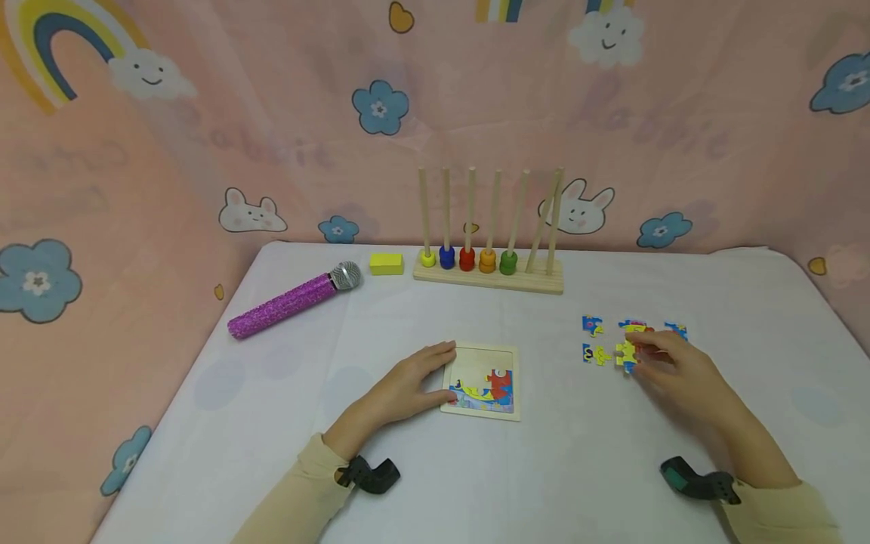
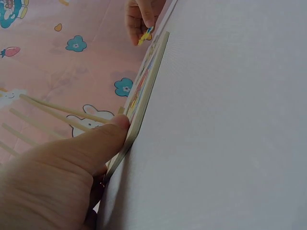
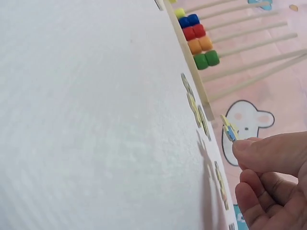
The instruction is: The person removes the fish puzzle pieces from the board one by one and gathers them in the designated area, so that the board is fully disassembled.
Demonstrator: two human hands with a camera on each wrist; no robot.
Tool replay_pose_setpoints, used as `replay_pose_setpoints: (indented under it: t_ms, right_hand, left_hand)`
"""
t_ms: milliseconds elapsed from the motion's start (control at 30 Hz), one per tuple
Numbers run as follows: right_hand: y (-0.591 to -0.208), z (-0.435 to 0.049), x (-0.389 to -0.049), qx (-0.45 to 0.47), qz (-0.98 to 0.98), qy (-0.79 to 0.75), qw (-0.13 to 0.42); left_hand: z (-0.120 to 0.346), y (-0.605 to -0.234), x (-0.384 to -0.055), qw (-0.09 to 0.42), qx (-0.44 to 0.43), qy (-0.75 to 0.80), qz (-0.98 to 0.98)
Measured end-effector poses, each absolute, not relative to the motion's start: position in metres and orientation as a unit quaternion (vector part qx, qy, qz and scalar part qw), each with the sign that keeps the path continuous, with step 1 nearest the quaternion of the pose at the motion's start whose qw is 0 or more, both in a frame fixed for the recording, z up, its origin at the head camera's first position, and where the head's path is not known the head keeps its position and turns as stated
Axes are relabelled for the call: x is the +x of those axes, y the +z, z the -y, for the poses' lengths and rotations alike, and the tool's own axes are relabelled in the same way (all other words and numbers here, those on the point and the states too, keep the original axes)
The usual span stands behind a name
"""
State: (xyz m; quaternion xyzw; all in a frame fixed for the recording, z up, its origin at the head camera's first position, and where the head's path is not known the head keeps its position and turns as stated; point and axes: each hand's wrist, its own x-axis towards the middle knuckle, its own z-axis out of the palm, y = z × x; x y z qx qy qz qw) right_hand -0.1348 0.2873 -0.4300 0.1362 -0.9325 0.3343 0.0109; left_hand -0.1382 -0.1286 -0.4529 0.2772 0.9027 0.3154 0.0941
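Note:
My left hand [image 1: 406, 381] holds the left side of a square wooden puzzle tray [image 1: 482, 348], its thumb on the rim in the left wrist view. Joined pieces, blue, yellow and red, fill the lower part of the tray; bare wood shows above them. To the right, my right hand [image 1: 686, 374] pinches a yellow and blue puzzle piece [image 3: 230, 130] between thumb and fingers, raised above the table in the right wrist view. Loose puzzle pieces [image 1: 593, 326] lie around and partly behind that hand, several of them in two rows.
At the back stands a wooden counting rack [image 1: 489, 279] with upright pegs and coloured beads. Left of it are a yellow block [image 1: 386, 264] and a glittery purple microphone [image 1: 288, 304]. A white cloth [image 1: 544, 468] covers the table, with a pink printed curtain [image 1: 306, 98] behind.

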Motion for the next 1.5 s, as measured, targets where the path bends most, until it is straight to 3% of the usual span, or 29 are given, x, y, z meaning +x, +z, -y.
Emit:
replay_pose_setpoints:
  t_ms: [267, 733, 1500]
  right_hand:
    - [-0.443, -0.307, -0.134, 0.113, 0.933, 0.340, 0.017]
    - [-0.458, -0.310, -0.137, 0.151, 0.925, 0.345, 0.055]
    - [-0.453, -0.307, -0.133, 0.104, 0.922, 0.368, 0.057]
  left_hand:
    - [0.129, -0.453, -0.138, 0.092, 0.278, 0.316, -0.902]
    - [0.130, -0.454, -0.138, 0.085, 0.283, 0.314, -0.902]
    - [0.129, -0.455, -0.138, 0.088, 0.284, 0.321, -0.899]
